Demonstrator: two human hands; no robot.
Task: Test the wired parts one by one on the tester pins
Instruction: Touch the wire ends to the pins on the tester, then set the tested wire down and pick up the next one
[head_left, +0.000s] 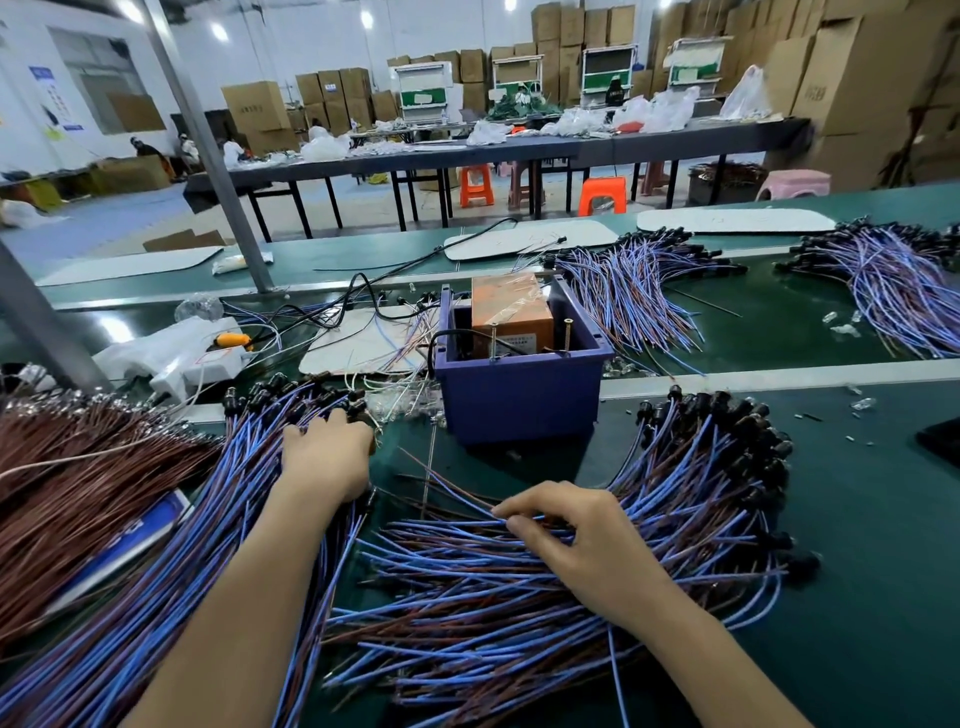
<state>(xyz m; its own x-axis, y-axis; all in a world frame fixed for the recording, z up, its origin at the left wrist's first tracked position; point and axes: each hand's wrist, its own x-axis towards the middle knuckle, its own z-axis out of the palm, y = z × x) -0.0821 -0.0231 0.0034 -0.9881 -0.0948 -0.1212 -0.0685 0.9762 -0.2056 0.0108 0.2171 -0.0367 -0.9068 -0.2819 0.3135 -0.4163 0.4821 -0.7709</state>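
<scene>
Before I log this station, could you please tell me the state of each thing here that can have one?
Left hand: rests on the left pile of blue and brown wired parts, fingers hidden.
Right hand: pinches wires in the right pile of blue and brown wired parts.
Purple plastic tester bin: open-topped, upright.
Two gold-coloured tester pins: upright at the bin's front rim.

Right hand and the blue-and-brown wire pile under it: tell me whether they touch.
Touching. The head view shows the right hand curled into the wire pile, its fingertips pinching a few blue strands.
</scene>
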